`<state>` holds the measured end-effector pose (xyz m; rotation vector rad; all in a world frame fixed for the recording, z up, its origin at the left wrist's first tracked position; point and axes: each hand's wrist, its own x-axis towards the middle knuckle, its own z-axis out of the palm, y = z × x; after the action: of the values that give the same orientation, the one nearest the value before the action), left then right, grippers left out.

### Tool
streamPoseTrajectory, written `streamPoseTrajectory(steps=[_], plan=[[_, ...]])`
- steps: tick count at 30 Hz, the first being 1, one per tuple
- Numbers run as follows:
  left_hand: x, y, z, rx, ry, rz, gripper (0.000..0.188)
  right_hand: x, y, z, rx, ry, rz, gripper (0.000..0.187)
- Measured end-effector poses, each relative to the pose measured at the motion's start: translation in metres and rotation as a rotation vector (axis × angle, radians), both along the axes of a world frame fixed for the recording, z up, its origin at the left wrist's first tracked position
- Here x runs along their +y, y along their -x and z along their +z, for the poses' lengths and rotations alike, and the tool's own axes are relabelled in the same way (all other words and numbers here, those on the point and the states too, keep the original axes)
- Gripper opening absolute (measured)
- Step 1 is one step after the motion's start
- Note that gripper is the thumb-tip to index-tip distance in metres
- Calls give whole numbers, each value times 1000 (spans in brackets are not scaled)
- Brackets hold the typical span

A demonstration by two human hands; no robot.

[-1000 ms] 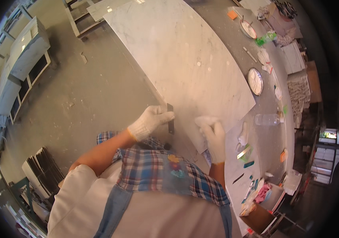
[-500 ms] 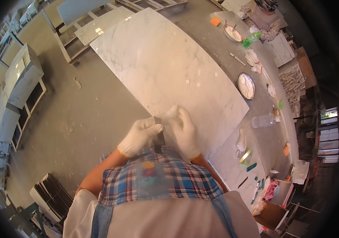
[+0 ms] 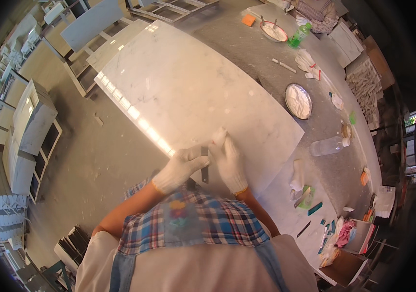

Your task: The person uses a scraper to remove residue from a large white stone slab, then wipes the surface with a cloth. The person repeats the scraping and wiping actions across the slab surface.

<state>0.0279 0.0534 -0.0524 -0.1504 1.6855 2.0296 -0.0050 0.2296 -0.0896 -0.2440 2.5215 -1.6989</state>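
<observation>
Slab (image 3: pixel 169 82): white with grey veining, the largest piece, extending from directly before the person toward the upper left; light glares along its left edge. Bench (image 3: pixel 334 194): grey, to the right of the slab, strewn with small articles. Stack (image 3: pixel 35 114): pale pieces on a frame at far left, well apart from the slab. Co-worker (image 3: pixel 317 12): partly visible at upper right, beyond the bench. Apron (image 3: pixel 144 226): plaid with blue straps, worn over a light top.

Box (image 3: pixel 350 266): open, brown inside, at lower right. Left hand (image 3: pixel 179 169): gloved in white, thumb and fingers pinched firmly on a strip (image 3: pixel 205 170). Right hand (image 3: pixel 229 165): likewise gloved, fingers curled, just beside the strip; whether it grips anything cannot be told. Both hands are raised at the slab's near end.

Bowl (image 3: pixel 298 101): filled with white matter, near the slab's right edge. Clear bottle (image 3: pixel 326 146): lying on its side, nearer the person than the bowl. Green bottle (image 3: pixel 299 35): toward the far end of the bench, near the co-worker. Orange block (image 3: pixel 248 20): on the bench's far part. The strip itself is dark, narrow and flat, between the two hands, its lower end toward the apron.
</observation>
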Motion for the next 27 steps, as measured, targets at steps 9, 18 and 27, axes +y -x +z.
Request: streamPoseTrajectory(steps=[9,18,27], plan=[[-20,30,-43,-90,-33,52,45,62,69,-32,240,-35,-306,28],[-66,43,-59,-68,-72,354,30,96,124,-32,117,-149,-399,30],[-70,48,-72,-71,-107,411,27,102,139,-41,56,-226,-415,35]])
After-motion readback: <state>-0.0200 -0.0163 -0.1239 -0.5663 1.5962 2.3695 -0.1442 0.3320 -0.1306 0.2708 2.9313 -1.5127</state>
